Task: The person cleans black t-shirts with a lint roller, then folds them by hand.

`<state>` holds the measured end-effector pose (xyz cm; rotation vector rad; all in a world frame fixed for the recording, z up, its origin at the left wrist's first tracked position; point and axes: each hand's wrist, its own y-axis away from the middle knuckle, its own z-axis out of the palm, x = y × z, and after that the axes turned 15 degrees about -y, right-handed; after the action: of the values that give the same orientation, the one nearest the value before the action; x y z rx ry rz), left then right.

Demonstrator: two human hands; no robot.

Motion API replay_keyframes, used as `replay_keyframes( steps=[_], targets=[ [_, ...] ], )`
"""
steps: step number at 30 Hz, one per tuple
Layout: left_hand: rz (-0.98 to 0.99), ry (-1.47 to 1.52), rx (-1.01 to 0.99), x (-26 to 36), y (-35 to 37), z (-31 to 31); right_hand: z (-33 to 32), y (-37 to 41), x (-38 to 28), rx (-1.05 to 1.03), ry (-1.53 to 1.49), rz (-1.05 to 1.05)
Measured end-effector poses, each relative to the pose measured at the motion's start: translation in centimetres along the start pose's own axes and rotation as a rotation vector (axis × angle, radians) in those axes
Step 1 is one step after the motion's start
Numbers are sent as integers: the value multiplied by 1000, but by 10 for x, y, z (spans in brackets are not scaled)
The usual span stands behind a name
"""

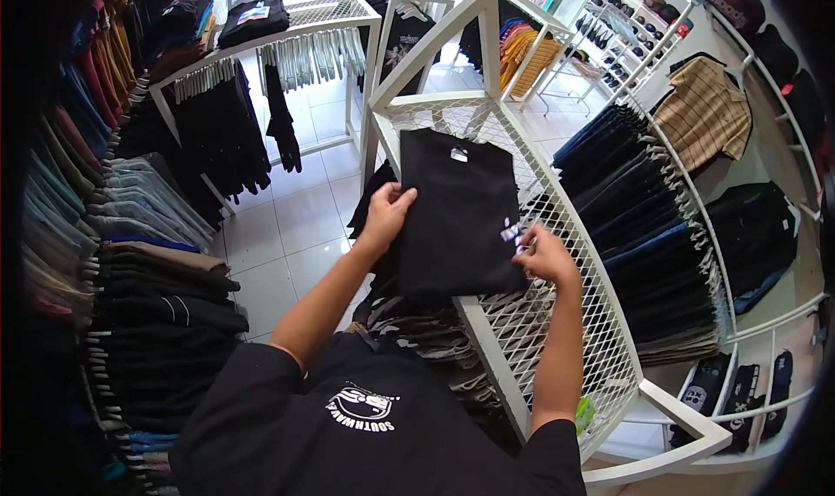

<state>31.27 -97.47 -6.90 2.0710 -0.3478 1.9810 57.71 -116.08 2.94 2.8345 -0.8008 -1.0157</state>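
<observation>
Black shirt (pixel 457 209) lies folded flat on the white mesh rack (pixel 557 322); left hand (pixel 387 213) grips its left edge, right hand (pixel 544 254) pinches the right edge. Folding looks nearly done, only squaring left.

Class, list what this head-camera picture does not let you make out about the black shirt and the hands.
- Head view: print on the black shirt, mostly covered by the right hand.
- Head view: neck label, too small to read.
- Head view: whether the left hand grips or presses the shirt; its fingers hide that.
</observation>
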Motion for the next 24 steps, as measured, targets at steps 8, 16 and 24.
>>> replay_keyframes(
  steps=[8, 16, 24],
  targets=[
    [375, -778, 216, 36, -13, -5, 11, -45, -24, 283, -255, -285],
    [774, -1020, -6, 66, -103, 41, 32, -146, -25, 420, -95, -488],
    [736, -1140, -178, 54, -151, 47, 35, -177, -29, 264, -53, -390]
  ],
)
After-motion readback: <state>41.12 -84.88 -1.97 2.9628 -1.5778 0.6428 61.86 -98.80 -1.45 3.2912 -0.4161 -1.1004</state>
